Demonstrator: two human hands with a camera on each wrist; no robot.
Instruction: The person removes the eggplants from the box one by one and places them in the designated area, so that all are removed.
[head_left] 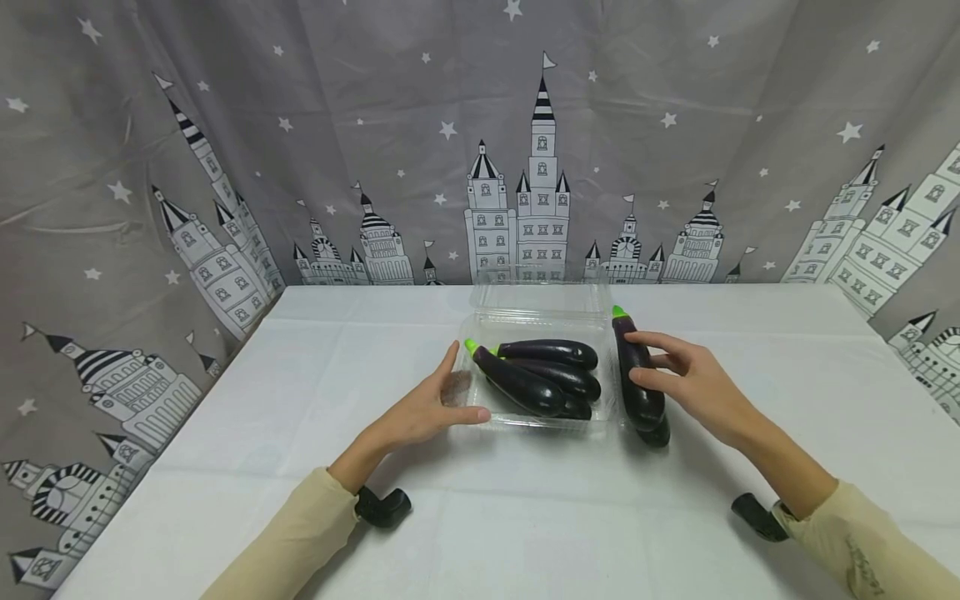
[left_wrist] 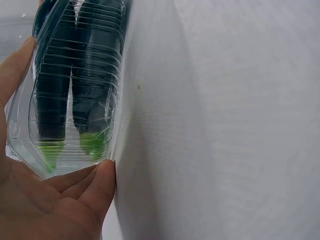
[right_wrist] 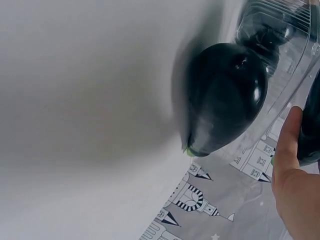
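My left hand [head_left: 420, 408] rests at the left end of a clear plastic container [head_left: 536, 423], thumb and fingers spread and fairly straight along its corner. Several dark purple eggplants [head_left: 525, 387] with green stem ends lie inside. Seen from the left wrist, my fingers touch the ribbed end wall [left_wrist: 75, 160]. Just right of the container, my right hand [head_left: 701, 383] grips an eggplant [head_left: 636, 396] between thumb and fingers. Beneath it, mostly hidden in the head view, another eggplant [right_wrist: 227, 97] lies on the table.
The container's lid [head_left: 540, 297] stands open at the back, near the table's far edge. A white cloth [head_left: 525, 533] covers the table. Behind hangs a grey curtain [head_left: 375, 100] printed with castles and stars. Dark wrist devices [head_left: 384, 508] sit at both cuffs.
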